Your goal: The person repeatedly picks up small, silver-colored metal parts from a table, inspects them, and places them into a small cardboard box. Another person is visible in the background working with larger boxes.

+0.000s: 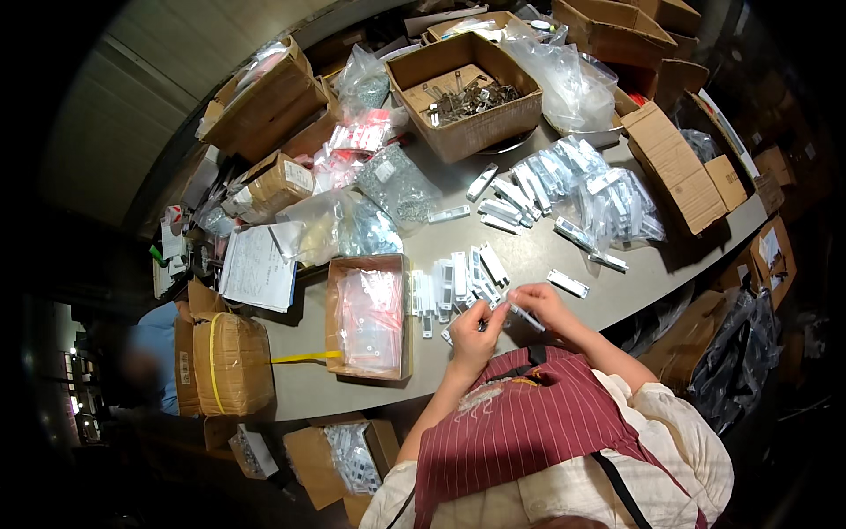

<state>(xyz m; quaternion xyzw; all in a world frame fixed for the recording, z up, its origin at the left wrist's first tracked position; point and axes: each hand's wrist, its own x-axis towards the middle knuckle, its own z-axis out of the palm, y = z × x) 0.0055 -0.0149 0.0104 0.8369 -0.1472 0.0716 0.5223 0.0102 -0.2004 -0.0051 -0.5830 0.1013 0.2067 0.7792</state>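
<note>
My left hand (476, 335) and my right hand (541, 304) meet fingertip to fingertip just over the table's near edge. A slim white-and-grey part (527, 318) hangs under the right fingers, which are closed on it. The left thumb and fingers are pinched together; something small and dark shows inside them, too small to name. Right beyond the hands lies a loose group of white rectangular parts with grey faces (460, 275). Another such part (568, 283) lies alone to the right of them.
An open carton of flat clear bags (367, 317) stands left of the hands. Bagged white parts (621, 207) are heaped further back. A carton of metal pieces (464, 93) sits at the far side. A taped carton (233, 363) is at the left, with a person in blue (157, 353) behind it.
</note>
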